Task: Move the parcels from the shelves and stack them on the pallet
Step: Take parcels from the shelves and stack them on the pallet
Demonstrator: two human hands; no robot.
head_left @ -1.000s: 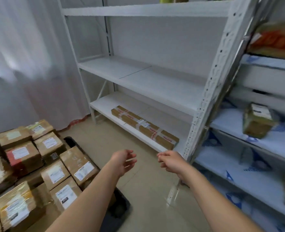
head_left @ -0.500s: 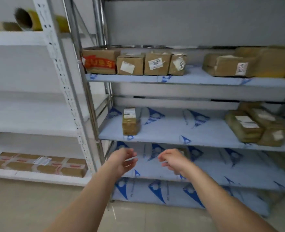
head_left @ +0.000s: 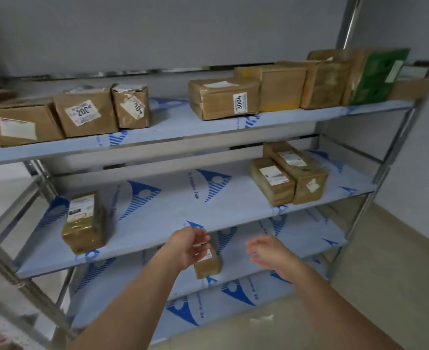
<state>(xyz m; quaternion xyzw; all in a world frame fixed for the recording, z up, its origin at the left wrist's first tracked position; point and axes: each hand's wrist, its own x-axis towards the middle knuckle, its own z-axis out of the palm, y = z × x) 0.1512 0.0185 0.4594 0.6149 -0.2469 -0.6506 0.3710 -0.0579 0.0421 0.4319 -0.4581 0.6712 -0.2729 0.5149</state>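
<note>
Parcel (head_left: pixel 206 263) on lower shelf (head_left: pixel 296 238) | behind left hand (head_left: pixel 188 246) | untouched

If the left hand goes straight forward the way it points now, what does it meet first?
Most likely the small parcel on the lower shelf. The left hand, empty with loosely curled fingers, sits just in front of it and partly covers it. Depth is unclear from this one view, so the gap cannot be judged.

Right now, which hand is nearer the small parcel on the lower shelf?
Left. The left hand overlaps the small parcel's upper left in view, just in front of it, holding nothing. The right hand hangs apart to its right, fingers loose.
</note>
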